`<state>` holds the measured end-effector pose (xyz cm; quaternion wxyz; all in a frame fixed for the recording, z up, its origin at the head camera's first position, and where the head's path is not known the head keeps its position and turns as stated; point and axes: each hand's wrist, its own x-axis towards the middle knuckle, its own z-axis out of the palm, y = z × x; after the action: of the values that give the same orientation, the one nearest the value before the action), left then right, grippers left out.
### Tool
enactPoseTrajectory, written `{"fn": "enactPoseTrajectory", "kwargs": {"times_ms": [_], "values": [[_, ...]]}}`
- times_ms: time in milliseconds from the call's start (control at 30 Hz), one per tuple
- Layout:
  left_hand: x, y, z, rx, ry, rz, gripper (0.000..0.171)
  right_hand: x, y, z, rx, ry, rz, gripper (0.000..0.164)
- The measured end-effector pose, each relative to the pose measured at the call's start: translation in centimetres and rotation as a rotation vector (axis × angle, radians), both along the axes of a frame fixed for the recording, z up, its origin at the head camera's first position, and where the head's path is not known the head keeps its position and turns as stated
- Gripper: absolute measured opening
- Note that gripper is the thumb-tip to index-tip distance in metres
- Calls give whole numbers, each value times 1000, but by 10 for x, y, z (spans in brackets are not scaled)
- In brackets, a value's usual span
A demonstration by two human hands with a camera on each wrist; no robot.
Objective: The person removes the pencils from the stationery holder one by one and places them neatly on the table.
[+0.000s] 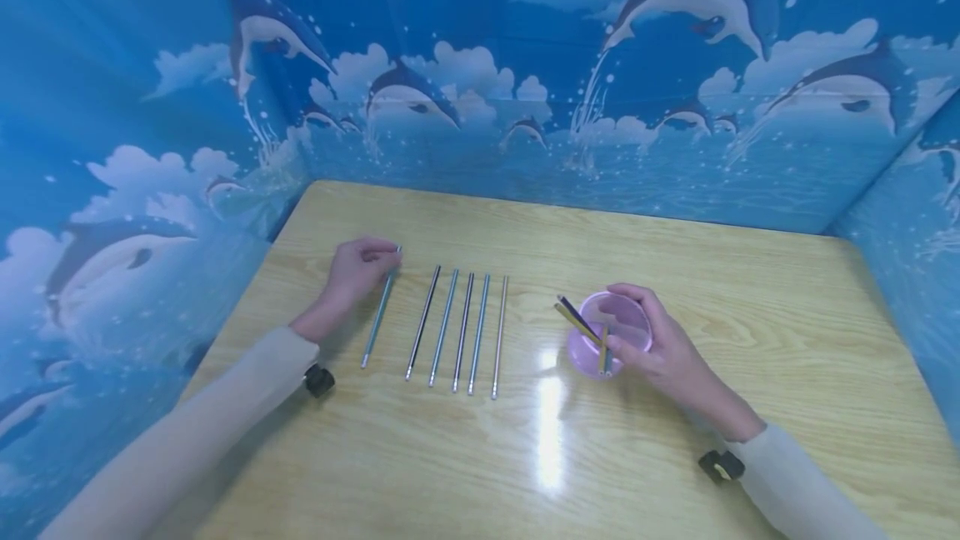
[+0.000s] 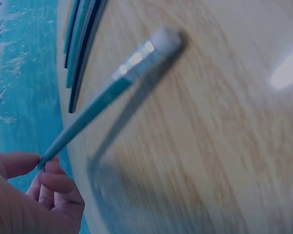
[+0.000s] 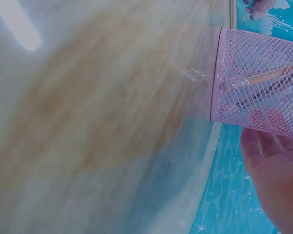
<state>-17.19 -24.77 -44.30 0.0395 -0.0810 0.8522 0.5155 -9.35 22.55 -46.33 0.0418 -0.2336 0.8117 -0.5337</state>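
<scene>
My left hand (image 1: 358, 267) pinches the far tip of a teal pencil (image 1: 377, 322) between thumb and fingers. In the left wrist view, this pencil (image 2: 105, 99) slants down to its white eraser end, close to the table. My right hand (image 1: 671, 352) grips the side of a pink mesh pencil cup (image 1: 581, 354), which appears to stand upright on the table. Inside the cup are several pencils (image 1: 576, 323), some leaning out over the rim. The right wrist view shows the mesh wall (image 3: 259, 53) with pencils behind it and fingers against its side.
Between the hands, several pencils lie side by side on the wooden table (image 1: 675, 248), among them a dark one (image 1: 423, 323), a teal one (image 1: 479, 333) and a greyish one (image 1: 500, 338). Their eraser ends point towards me. A blue dolphin-print curtain (image 1: 465, 148) surrounds the table's far edge and sides.
</scene>
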Motion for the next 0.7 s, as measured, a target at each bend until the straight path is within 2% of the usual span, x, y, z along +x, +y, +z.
{"fn": "enactPoseTrajectory", "kwargs": {"times_ms": [200, 367, 700], "values": [[-7, 9, -7, -103, -42, -64, 34, 2, 1, 3, 16, -11, -29, 66], [-8, 12, -11, -153, -98, -92, 34, 2, 3, 4, 21, -23, -33, 65], [-10, 20, -12, -217, -70, -140, 31, 2, 5, 4, 7, -37, -26, 65]]}}
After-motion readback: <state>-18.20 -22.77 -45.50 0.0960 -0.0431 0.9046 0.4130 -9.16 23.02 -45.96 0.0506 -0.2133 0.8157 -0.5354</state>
